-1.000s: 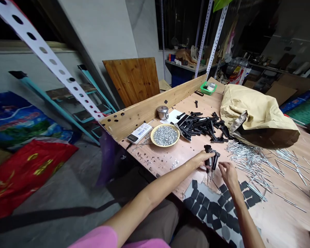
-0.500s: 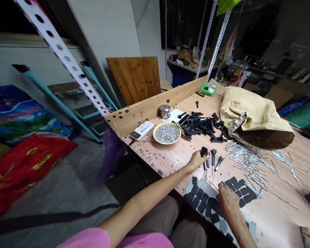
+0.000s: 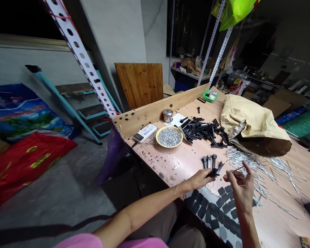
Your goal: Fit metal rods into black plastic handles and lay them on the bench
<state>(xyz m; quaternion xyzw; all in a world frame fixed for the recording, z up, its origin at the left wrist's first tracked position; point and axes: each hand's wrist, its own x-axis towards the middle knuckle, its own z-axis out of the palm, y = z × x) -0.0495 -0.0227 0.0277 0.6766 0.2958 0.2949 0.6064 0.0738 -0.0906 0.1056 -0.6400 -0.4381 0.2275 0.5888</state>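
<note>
My left hand (image 3: 200,178) is closed on a black plastic part (image 3: 213,173), held low over the table. To its right, my right hand (image 3: 241,189) pinches a thin metal rod (image 3: 239,168) between thumb and finger, other fingers raised. The rod lies across the fingers; its end near the black part is hard to make out. Just beyond my left hand, several black plastic pieces with metal rods (image 3: 214,160) lie side by side. Closer to me, dark rounded pads (image 3: 214,210) cover a grey sheet under my wrists.
A yellow bowl (image 3: 158,140) holds small metal nuts. Behind it are a metal cup (image 3: 167,116) and a white box (image 3: 145,133). Black parts (image 3: 201,129) are heaped beside a big paper bag (image 3: 250,119). Loose metal rods (image 3: 258,172) spread to the right. A wooden board (image 3: 150,119) edges the table.
My left hand has come nearer to me with the black part, away from the row of pieces. My right hand has risen off the dark pads, and a rod now shows in its fingers.
</note>
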